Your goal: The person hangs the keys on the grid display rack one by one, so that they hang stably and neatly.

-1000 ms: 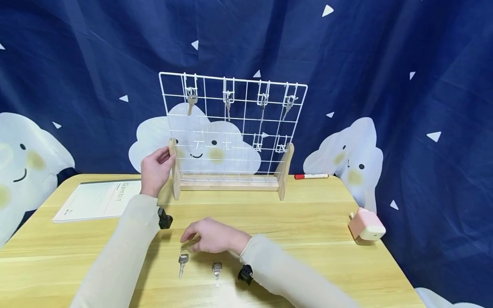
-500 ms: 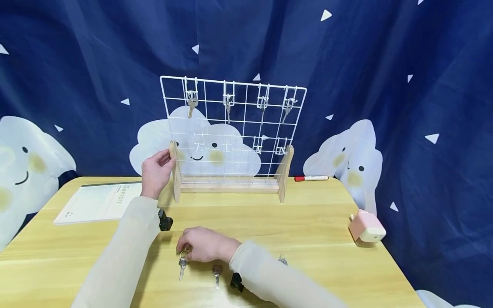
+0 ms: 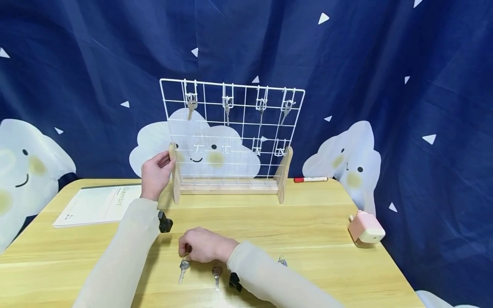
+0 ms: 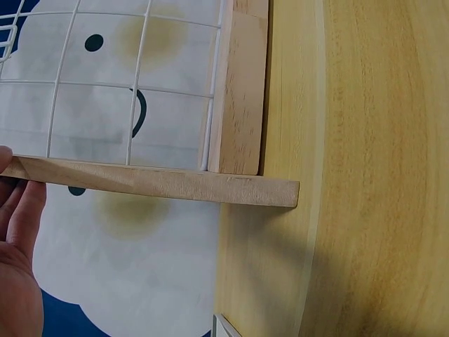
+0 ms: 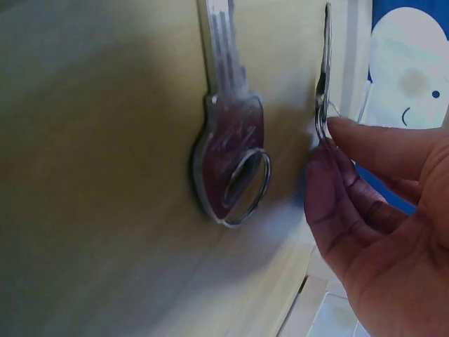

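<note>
My left hand (image 3: 155, 174) holds the left wooden upright (image 3: 175, 173) of a white wire grid rack (image 3: 243, 128), thumb on one side and fingers on the other in the left wrist view. Just above the tabletop, my right hand (image 3: 206, 244) pinches the ring of a key (image 3: 184, 266), whose blade points toward the front edge. The right wrist view shows that key (image 5: 325, 77) edge-on between thumb and fingers. A second key (image 5: 235, 140) with its own ring lies flat beside it. Another key (image 3: 283, 261) is partly hidden behind the right sleeve.
Several keys hang from the rack's upper hooks, such as a brassy key (image 3: 191, 109). Lower hooks (image 3: 257, 147) bear nothing. A notebook (image 3: 98, 205) lies left, a red-capped marker (image 3: 310, 179) back right, and a pink charger (image 3: 366, 229) near the right edge.
My right hand has come down leftward to the key's ring and taken hold of it; the key has shifted slightly. The key behind the sleeve has come into view. My left hand stays on the upright.
</note>
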Available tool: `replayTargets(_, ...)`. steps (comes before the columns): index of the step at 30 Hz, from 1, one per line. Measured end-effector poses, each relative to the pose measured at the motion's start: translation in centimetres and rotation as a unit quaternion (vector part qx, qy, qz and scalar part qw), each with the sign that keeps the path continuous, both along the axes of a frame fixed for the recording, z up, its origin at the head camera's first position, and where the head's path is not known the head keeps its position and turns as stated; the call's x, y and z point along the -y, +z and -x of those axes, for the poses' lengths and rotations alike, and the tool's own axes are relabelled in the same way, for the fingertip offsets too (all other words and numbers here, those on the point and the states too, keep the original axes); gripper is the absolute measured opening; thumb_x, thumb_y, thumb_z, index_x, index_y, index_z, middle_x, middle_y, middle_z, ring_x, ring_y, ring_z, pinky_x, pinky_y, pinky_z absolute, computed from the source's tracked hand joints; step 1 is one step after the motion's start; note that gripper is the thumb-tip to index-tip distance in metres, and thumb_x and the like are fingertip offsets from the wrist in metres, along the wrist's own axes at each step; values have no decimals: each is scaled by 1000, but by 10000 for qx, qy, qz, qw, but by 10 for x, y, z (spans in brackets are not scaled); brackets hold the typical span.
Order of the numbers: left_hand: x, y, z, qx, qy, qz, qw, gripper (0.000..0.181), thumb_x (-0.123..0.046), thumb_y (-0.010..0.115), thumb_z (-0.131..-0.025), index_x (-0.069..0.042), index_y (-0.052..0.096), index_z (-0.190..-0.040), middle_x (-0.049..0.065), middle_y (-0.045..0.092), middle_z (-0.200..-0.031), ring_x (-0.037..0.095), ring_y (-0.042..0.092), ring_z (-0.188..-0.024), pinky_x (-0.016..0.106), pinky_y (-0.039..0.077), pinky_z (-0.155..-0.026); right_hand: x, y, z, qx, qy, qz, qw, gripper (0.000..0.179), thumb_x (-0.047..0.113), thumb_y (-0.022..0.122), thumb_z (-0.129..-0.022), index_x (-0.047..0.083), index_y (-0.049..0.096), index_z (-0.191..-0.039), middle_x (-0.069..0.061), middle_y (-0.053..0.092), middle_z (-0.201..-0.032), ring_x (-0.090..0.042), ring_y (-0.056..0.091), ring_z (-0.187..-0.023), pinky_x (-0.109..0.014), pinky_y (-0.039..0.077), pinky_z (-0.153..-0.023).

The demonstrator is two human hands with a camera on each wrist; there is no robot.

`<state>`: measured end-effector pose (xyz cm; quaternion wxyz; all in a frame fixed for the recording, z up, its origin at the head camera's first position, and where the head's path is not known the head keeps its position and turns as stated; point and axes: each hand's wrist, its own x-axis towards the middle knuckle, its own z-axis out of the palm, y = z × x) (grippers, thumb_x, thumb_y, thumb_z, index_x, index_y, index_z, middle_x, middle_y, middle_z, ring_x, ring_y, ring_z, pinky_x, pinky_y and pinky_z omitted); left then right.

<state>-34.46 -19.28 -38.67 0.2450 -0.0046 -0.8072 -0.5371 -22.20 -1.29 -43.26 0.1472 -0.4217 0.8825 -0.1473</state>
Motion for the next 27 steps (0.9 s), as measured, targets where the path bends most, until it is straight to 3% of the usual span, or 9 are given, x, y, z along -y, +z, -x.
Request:
replayTargets(11, 1, -1, 0, 47, -19, -80, 10000, 39, -10, 64, -96, 3, 59, -132, 20, 62, -127, 28, 60, -116, 32, 52, -96, -7, 10, 4, 302, -28, 345, 9989, 14, 5, 75, -85, 18, 71, -85, 16, 62, -77, 6, 53, -72, -5, 44, -70)
replayTargets(17, 0, -2, 1, -28, -29, -105, 9999, 38, -8, 64, -95, 3, 60, -131, 20, 62, -125, 29, 61, -115, 31, 52, -95, -13, 27, 8, 509, -124, 575, 9970, 11, 1, 73, -86, 12, 72, -88, 11, 65, -78, 3, 55, -70, -7, 47, -68)
replayTargets(27, 1, -3, 0, -69, -43, -53, 10000, 38, -10, 63, -96, 3, 60, -132, 19, 63, -125, 28, 61, -115, 33, 52, -96, -26, 59, 24, 467, -283, 1412, 9885, 15, -8, 69, -85, 6, 73, -90, 8, 67, -78, 2, 59, -71, -9, 50, -69)
